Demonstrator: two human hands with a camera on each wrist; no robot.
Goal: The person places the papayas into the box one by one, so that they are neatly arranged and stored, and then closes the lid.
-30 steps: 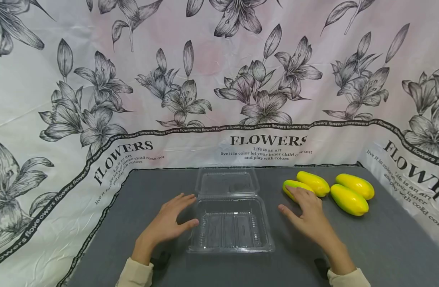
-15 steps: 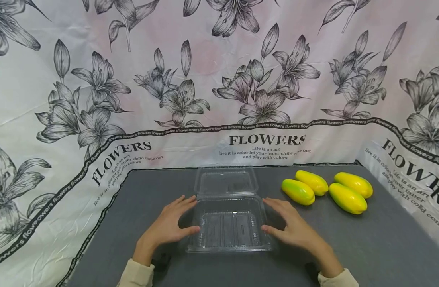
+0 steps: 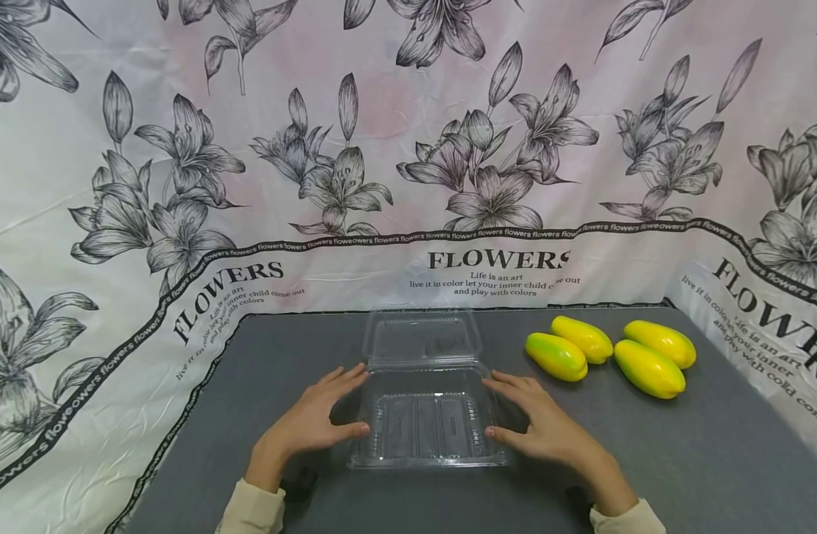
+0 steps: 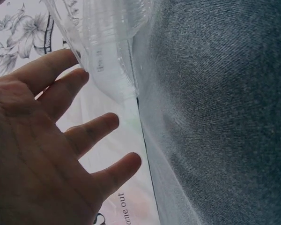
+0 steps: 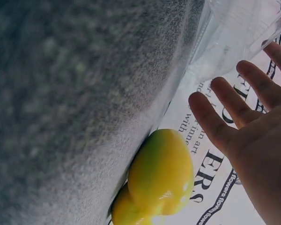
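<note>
A clear plastic clamshell box (image 3: 435, 426) stands on the table with its lid (image 3: 422, 337) laid back toward the wall. My left hand (image 3: 311, 415) is at the box's left side, fingers spread and fairly straight, fingertips at the rim. At the right side my right hand (image 3: 545, 419) mirrors it, thumb and fingers apart along the edge. In both wrist views the fingertips lie at or very near the clear plastic; whether every finger touches cannot be told. Several yellow papaya-like fruits lie to the right, among them a greenish-yellow one (image 3: 557, 357) nearest the right hand.
A grey cloth covers the table (image 3: 248, 386). Behind it hangs a white curtain (image 3: 355, 274) printed with flowers and lettering. The other yellow fruits (image 3: 649, 368) lie farther right, toward the table's back right corner.
My right hand has come left from over the nearest yellow fruit to the box's right side. The left hand has stayed at the left side. The fruits have not moved.
</note>
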